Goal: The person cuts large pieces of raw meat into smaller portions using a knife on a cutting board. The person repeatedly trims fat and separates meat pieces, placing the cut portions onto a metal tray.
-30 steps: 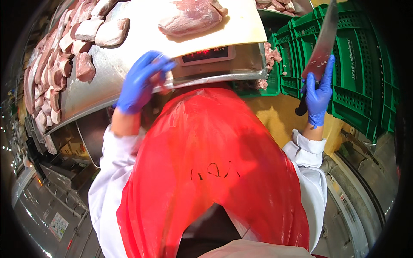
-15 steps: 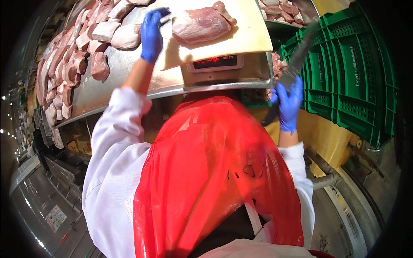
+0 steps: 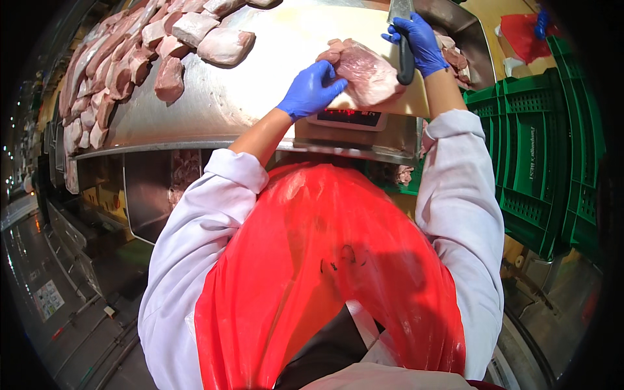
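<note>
My left hand [image 3: 311, 92], in a blue glove, has its fingers curled on the near left end of a large piece of pink meat [image 3: 364, 75] lying on a pale cutting board [image 3: 292, 32]. To its right, my right hand [image 3: 421, 42], also gloved, grips a knife [image 3: 404, 62] with a black handle, held above the board beside the meat; much of the blade is cut off by the frame's top. A scale with a lit red display [image 3: 348, 118] sits just below the board's front edge.
Several meat pieces [image 3: 169, 78] cover the left of the steel table [image 3: 188, 123]. A steel tray [image 3: 481, 45] with meat is behind my right hand. Green crates [image 3: 539, 162] stand at right, beneath a red sheet [image 3: 523, 36]. A steel bin [image 3: 143, 195] is under the table's left.
My left hand has moved right and taken hold of the large meat piece, which now sits turned. My right hand has raised the knife from beside the crates to over the board's right part.
</note>
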Available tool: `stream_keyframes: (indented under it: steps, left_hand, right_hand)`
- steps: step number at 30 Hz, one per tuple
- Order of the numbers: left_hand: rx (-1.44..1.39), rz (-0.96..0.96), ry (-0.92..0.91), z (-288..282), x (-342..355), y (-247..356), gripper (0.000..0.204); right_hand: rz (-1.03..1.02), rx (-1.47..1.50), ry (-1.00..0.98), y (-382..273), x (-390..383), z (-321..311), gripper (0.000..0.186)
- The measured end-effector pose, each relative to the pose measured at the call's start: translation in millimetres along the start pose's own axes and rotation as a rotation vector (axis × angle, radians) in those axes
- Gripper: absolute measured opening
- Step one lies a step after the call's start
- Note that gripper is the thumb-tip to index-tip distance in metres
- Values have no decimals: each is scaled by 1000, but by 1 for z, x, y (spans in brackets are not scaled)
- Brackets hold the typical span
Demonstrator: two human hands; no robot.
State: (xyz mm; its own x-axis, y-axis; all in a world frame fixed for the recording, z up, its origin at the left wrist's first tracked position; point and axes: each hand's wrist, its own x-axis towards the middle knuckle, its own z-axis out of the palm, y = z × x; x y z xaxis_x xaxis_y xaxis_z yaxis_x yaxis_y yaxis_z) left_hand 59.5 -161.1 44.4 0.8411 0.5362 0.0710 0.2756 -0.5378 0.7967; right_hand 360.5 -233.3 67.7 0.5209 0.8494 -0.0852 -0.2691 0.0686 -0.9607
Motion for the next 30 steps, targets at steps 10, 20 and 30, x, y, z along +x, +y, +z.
stream_keyframes:
  steps: [10,20,30]
  left_hand:
    - [64,-87,137,-19,46,-8,37]
    - [-25,-223,-190,-37,103,-33,26]
    - [-505,-269,-174,-40,73,-48,15]
  right_hand:
    - [-106,-47,197,41,-157,115,38]
    - [-123,-159,317,58,-158,120,40]
    - [60,-848,362,5,-120,161,82]
